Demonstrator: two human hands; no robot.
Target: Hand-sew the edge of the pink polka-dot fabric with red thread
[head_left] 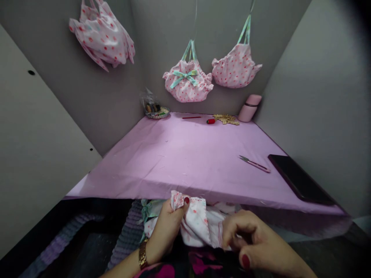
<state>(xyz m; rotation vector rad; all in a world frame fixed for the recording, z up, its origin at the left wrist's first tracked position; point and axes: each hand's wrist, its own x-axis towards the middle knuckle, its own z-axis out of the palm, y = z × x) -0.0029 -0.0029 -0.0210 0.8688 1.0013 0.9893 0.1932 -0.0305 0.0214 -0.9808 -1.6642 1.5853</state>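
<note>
A white cloth piece with pink-red dots [197,224] is held over my lap, just below the table's front edge. A line of red stitches runs down one of its edges. My left hand [166,226] is closed on the cloth, thumb pressing its bunched upper corner. My right hand [251,236] is at the cloth's right side with its fingers curled in and the thumb lower down. Whatever lies between those fingers is hidden. A thin pink loop [220,233] shows beside the right fingertips. A green tied ribbon [147,210] sticks out behind my left hand.
On the pink-covered table [185,154] lie thread snips [254,164], a dark tablet [300,179], a red thread spool [210,121], a red pencil-like stick [190,117], small beige pieces [226,119], a pink bottle [249,108] and a small dish [158,113]. Dotted cloth pouches [188,90] hang above.
</note>
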